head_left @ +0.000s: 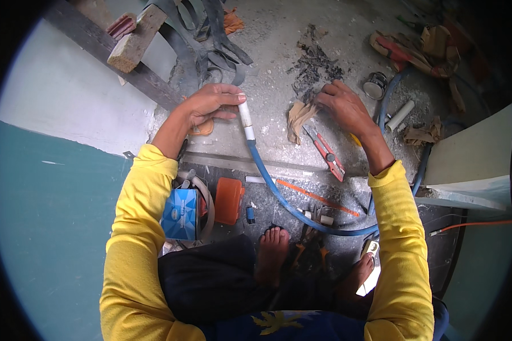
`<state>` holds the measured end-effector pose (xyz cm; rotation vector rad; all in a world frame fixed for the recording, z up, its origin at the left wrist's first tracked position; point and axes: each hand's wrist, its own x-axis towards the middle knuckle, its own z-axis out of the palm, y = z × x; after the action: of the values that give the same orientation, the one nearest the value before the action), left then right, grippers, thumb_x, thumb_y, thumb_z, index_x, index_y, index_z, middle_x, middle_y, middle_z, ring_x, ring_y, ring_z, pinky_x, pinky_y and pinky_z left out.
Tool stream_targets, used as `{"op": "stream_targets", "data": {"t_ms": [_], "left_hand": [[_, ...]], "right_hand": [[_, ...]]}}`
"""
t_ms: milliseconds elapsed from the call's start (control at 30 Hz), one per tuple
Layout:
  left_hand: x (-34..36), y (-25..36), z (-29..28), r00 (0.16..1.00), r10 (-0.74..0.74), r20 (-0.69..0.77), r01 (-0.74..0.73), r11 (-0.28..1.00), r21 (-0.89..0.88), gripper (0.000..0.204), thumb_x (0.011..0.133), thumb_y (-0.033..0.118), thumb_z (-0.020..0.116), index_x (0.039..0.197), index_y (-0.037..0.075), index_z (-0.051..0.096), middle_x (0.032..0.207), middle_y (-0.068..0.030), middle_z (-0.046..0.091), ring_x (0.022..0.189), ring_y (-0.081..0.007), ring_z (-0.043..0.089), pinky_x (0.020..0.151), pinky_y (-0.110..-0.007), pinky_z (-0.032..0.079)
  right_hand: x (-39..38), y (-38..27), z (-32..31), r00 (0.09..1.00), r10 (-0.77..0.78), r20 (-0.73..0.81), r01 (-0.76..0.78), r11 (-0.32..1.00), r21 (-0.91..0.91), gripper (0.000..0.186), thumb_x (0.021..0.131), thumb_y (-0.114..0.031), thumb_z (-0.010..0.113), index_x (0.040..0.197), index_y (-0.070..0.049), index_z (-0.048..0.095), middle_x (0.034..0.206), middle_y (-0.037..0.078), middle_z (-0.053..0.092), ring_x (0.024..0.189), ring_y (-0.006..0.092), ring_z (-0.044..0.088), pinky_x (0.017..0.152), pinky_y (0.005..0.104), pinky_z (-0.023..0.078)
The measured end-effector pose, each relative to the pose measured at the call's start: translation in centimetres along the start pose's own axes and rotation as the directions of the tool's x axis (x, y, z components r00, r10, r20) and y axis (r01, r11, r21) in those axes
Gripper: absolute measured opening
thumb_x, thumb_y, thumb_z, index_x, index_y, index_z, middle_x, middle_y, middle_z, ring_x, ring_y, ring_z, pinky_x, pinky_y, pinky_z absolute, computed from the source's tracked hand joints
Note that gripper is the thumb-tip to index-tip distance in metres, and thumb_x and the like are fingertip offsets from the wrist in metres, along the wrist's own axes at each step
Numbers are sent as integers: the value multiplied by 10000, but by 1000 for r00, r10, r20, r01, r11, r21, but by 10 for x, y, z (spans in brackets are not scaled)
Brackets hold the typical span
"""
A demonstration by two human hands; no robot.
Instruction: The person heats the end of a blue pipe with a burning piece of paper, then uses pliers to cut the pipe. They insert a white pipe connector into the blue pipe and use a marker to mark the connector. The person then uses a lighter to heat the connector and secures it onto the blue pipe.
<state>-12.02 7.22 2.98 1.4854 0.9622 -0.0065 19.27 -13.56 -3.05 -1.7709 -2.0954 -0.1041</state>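
My left hand [213,106] pinches the upper end of a short white plastic pipe [245,118] between thumb and fingers. The pipe's lower end joins a blue hose [279,196], which curves down and right behind my right forearm. My right hand [345,107] is closed at the edge of a crumpled piece of brown paper [297,120], its fingertips partly hidden. Just below that hand, a red utility knife [324,152] lies on the dusty concrete floor [267,51].
Near my feet are a blue box [180,215], an orange plastic case [228,200] and a thin orange strip [318,197]. A round tin [375,86] and white pipe piece [400,116] lie right. Grey rubber strips [224,42] and a wood block [136,40] are upper left.
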Motion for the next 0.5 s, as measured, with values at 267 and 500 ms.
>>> {"op": "stream_targets", "data": {"t_ms": [267,500], "left_hand": [[-2,1,5,1000,6,15,-6,1000,7,371,963,290,813,1244,81,689,1154,-7,698,1085,-109,662,921,-284,606],[1,-2,6,999,12,33,-12,1000,10,358,968,286,806,1242,89,689,1154,-2,699,1097,-116,664,943,-307,605]], "right_hand": [[1,3,-1,999,-16,-37,17,999,36,205,883,-84,677,1076,-83,745,1069,97,691,1087,310,616,918,405,534],[-7,3,-2,994,-3,-113,16,993,120,213,875,-58,683,1078,-70,747,1049,106,695,1069,326,629,907,417,535]]}}
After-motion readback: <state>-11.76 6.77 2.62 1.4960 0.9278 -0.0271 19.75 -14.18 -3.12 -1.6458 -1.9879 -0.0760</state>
